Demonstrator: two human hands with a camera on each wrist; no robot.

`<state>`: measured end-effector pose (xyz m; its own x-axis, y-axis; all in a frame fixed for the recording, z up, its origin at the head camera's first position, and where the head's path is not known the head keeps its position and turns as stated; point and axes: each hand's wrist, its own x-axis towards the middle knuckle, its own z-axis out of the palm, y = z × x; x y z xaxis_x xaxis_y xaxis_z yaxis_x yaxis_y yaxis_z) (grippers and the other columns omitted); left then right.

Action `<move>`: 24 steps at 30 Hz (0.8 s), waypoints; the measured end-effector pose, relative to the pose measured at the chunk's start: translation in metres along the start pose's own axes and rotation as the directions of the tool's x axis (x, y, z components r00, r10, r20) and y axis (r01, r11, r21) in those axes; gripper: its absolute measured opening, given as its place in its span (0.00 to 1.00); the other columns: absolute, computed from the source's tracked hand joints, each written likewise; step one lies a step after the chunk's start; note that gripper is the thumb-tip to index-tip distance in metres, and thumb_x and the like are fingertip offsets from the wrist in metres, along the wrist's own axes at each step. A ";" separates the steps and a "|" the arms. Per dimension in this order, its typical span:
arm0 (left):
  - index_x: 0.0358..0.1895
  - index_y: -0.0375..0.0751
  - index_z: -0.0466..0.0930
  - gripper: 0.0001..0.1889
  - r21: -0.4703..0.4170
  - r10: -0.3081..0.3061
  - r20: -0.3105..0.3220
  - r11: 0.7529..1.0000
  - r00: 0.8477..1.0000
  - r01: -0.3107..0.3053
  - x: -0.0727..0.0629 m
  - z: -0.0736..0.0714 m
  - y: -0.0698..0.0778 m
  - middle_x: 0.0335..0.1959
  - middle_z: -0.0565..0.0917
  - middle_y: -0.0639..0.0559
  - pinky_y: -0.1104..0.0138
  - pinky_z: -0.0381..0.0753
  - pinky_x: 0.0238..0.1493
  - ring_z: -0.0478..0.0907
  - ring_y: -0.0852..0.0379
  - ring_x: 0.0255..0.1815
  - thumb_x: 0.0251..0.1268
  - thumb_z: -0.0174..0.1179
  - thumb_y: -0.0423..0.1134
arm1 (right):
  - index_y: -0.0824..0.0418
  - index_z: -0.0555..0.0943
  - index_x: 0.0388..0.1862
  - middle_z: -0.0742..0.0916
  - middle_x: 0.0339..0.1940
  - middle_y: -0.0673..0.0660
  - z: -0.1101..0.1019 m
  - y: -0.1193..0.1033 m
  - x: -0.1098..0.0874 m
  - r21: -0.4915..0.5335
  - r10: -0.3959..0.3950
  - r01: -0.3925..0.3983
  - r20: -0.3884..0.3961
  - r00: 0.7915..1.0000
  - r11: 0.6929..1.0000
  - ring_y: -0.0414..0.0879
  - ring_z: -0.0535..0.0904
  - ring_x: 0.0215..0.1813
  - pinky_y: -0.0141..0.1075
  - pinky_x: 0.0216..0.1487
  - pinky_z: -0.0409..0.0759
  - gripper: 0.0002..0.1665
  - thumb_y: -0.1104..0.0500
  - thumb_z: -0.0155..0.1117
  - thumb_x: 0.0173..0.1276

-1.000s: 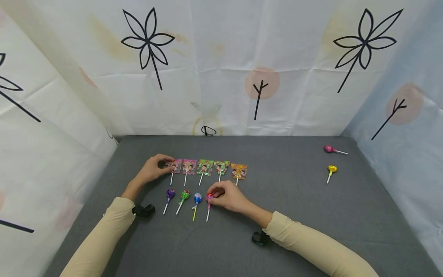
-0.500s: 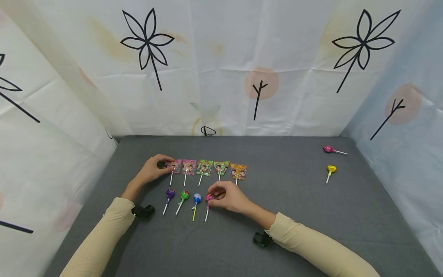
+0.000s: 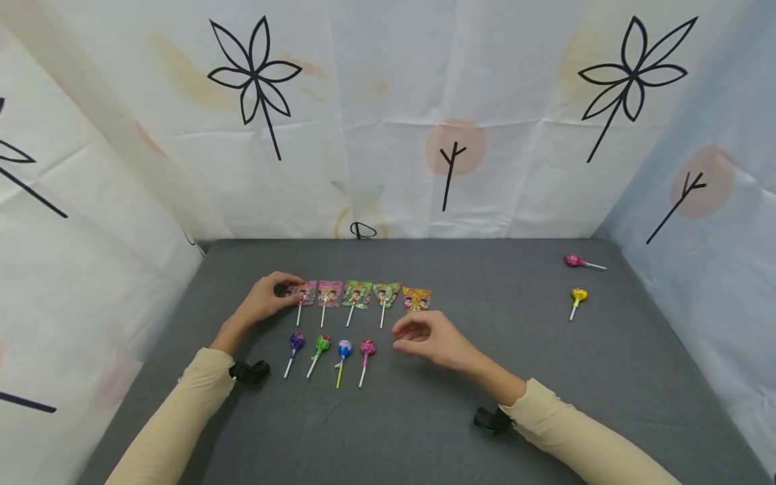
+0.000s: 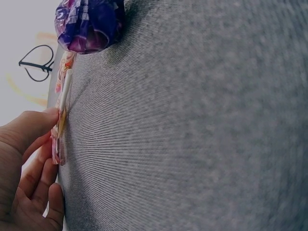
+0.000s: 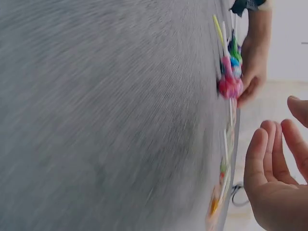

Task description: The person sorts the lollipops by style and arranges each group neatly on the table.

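My left hand (image 3: 271,296) is at the left end of the back row, pinching the edge of a flat pink-wrapped lollipop (image 3: 307,292) between thumb and fingers. In the left wrist view, the thumb (image 4: 36,122) lies against its wrapper near the white stick. My right hand (image 3: 438,340) hovers with loosely bent fingers and nothing in them, just in front of the orange flat lollipop (image 3: 417,298), whose stick it hides. Left of that hand lies a round pink lollipop (image 3: 367,348), ending a front row with a blue (image 3: 344,348), a green (image 3: 322,343) and a purple one (image 3: 296,341).
Between the end ones of the back row lie another pink flat lollipop (image 3: 330,294) and two green ones (image 3: 357,294). Far right on the grey table (image 3: 515,283) are a dark pink round lollipop (image 3: 572,260) and a yellow one (image 3: 578,295). Printed cloth walls (image 3: 388,87) surround the table.
My right hand has let go of the round pink lollipop and moved right, away from it. That lollipop stays in the front row. The left hand keeps its place.
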<state>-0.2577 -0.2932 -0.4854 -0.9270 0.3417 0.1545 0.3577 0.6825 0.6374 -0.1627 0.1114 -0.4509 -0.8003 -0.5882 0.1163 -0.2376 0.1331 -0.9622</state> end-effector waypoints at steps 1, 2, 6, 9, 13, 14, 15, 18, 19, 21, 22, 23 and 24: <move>0.56 0.31 0.83 0.18 0.000 0.001 0.002 1.000 1.000 -0.001 0.000 0.000 0.000 0.54 0.81 0.35 0.39 0.65 0.60 0.73 0.35 0.59 0.68 0.70 0.37 | 0.75 0.82 0.50 0.85 0.46 0.68 -0.004 0.001 -0.003 0.007 0.006 -0.006 -0.006 1.000 1.000 0.56 0.84 0.45 0.41 0.47 0.82 0.16 0.67 0.72 0.67; 0.56 0.31 0.83 0.18 -0.003 0.000 0.003 1.000 1.000 0.000 0.000 0.000 -0.001 0.55 0.81 0.35 0.39 0.65 0.60 0.73 0.35 0.59 0.68 0.70 0.37 | 0.75 0.82 0.50 0.85 0.46 0.68 -0.007 0.001 -0.007 0.012 0.010 -0.009 -0.011 1.000 1.000 0.57 0.84 0.45 0.41 0.46 0.82 0.16 0.67 0.72 0.67; 0.57 0.31 0.83 0.18 -0.004 -0.001 0.009 1.000 1.000 0.001 -0.001 0.000 -0.001 0.55 0.80 0.35 0.39 0.66 0.60 0.74 0.36 0.58 0.68 0.69 0.37 | 0.74 0.82 0.51 0.86 0.44 0.64 -0.025 0.004 -0.023 0.010 0.020 -0.020 -0.033 0.999 1.000 0.57 0.84 0.44 0.41 0.44 0.83 0.15 0.66 0.71 0.69; 0.57 0.31 0.83 0.18 -0.002 -0.004 0.006 1.000 1.000 0.004 -0.001 -0.001 -0.001 0.55 0.80 0.35 0.39 0.66 0.60 0.74 0.36 0.58 0.68 0.69 0.37 | 0.74 0.82 0.52 0.86 0.44 0.64 -0.041 0.005 -0.034 0.001 0.019 -0.019 -0.058 0.998 1.000 0.57 0.85 0.44 0.42 0.43 0.83 0.16 0.66 0.70 0.70; 0.57 0.31 0.83 0.18 0.004 -0.006 0.004 1.000 1.000 0.006 -0.001 -0.002 0.000 0.55 0.81 0.35 0.39 0.66 0.60 0.74 0.36 0.58 0.67 0.70 0.36 | 0.76 0.81 0.53 0.85 0.46 0.70 -0.064 0.007 -0.052 -0.019 0.014 -0.016 -0.104 0.994 1.000 0.57 0.85 0.44 0.41 0.44 0.83 0.16 0.67 0.68 0.71; 0.57 0.31 0.83 0.18 0.006 -0.006 0.005 1.000 1.000 0.006 -0.001 -0.002 0.000 0.55 0.81 0.35 0.39 0.66 0.60 0.74 0.36 0.58 0.67 0.70 0.36 | 0.76 0.80 0.53 0.84 0.47 0.71 -0.070 0.007 -0.057 -0.022 0.017 -0.020 -0.114 0.993 1.000 0.57 0.85 0.45 0.41 0.44 0.83 0.16 0.67 0.68 0.71; 0.57 0.31 0.83 0.19 0.008 -0.004 0.006 1.000 1.000 0.004 -0.001 -0.002 0.000 0.55 0.81 0.35 0.39 0.66 0.60 0.74 0.36 0.58 0.67 0.70 0.37 | 0.76 0.80 0.53 0.84 0.47 0.73 -0.075 0.008 -0.061 -0.027 0.023 -0.027 -0.125 0.992 0.999 0.56 0.85 0.45 0.40 0.44 0.83 0.16 0.67 0.68 0.71; 0.57 0.31 0.83 0.19 0.012 -0.003 0.005 1.000 1.000 0.003 -0.001 -0.002 0.001 0.55 0.81 0.35 0.40 0.66 0.60 0.74 0.36 0.58 0.67 0.70 0.37 | 0.76 0.80 0.54 0.83 0.49 0.75 -0.092 0.011 -0.075 -0.046 0.046 -0.053 -0.146 0.988 0.998 0.54 0.85 0.45 0.40 0.44 0.83 0.16 0.66 0.67 0.72; 0.57 0.31 0.83 0.18 0.012 -0.003 0.005 1.000 1.000 0.003 -0.001 -0.002 0.001 0.55 0.81 0.35 0.40 0.66 0.60 0.74 0.36 0.58 0.67 0.70 0.37 | 0.76 0.80 0.54 0.83 0.49 0.75 -0.097 0.012 -0.079 -0.048 0.051 -0.059 -0.149 0.987 0.997 0.54 0.85 0.46 0.40 0.44 0.83 0.16 0.66 0.67 0.72; 0.57 0.31 0.83 0.18 0.011 -0.003 0.005 1.000 1.000 0.003 -0.001 -0.002 0.001 0.55 0.81 0.35 0.40 0.67 0.60 0.74 0.36 0.58 0.67 0.70 0.36 | 0.76 0.80 0.54 0.82 0.49 0.76 -0.106 0.015 -0.087 -0.063 0.054 -0.064 -0.157 0.986 0.996 0.52 0.85 0.46 0.39 0.45 0.83 0.16 0.66 0.67 0.72; 0.57 0.31 0.83 0.18 0.009 -0.003 0.004 1.000 1.000 0.003 -0.001 -0.002 0.001 0.54 0.81 0.35 0.40 0.67 0.60 0.74 0.36 0.58 0.67 0.70 0.36 | 0.77 0.80 0.54 0.82 0.49 0.76 -0.110 0.016 -0.090 -0.066 0.056 -0.068 -0.162 0.985 0.996 0.52 0.85 0.46 0.39 0.45 0.83 0.16 0.66 0.67 0.72; 0.57 0.31 0.83 0.18 0.010 -0.002 0.003 1.000 1.000 0.002 -0.001 -0.002 0.000 0.54 0.81 0.35 0.40 0.67 0.60 0.74 0.36 0.57 0.67 0.70 0.36 | 0.77 0.79 0.54 0.82 0.50 0.76 -0.114 0.017 -0.094 -0.069 0.060 -0.073 -0.169 0.984 0.995 0.51 0.85 0.47 0.39 0.45 0.83 0.17 0.66 0.67 0.73; 0.57 0.31 0.83 0.18 0.012 -0.001 0.002 1.000 1.000 0.000 0.000 -0.001 0.000 0.54 0.81 0.35 0.40 0.67 0.60 0.75 0.36 0.57 0.67 0.70 0.36 | 0.77 0.79 0.55 0.82 0.50 0.76 -0.118 0.018 -0.098 -0.072 0.063 -0.077 -0.176 0.982 0.994 0.50 0.85 0.48 0.39 0.45 0.83 0.17 0.67 0.66 0.73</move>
<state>-0.2576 -0.2946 -0.4846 -0.9270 0.3424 0.1529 0.3586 0.6903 0.6284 -0.1535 0.2655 -0.4511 -0.8980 -0.4292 0.0969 -0.2145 0.2347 -0.9481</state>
